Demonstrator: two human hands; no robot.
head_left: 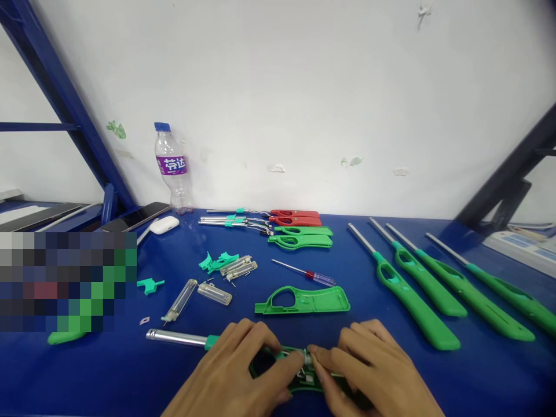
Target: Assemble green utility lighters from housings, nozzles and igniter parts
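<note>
Low in the middle, both my hands are on an opened green lighter body whose silver tube points left. My left hand wraps over its handle loop, with the thumb on the inner parts. The fingers of my right hand pinch at a small pale piece inside the body. My fingers hide much of the interior. Just beyond lies an empty green half shell, open side up. Behind it rests a screwdriver with a clear and red handle.
Clear fuel tanks and teal triggers lie left of centre. Red shells and green shells sit near the wall. Several whole green lighters lie at right. A bottle, phone and white case stand back left.
</note>
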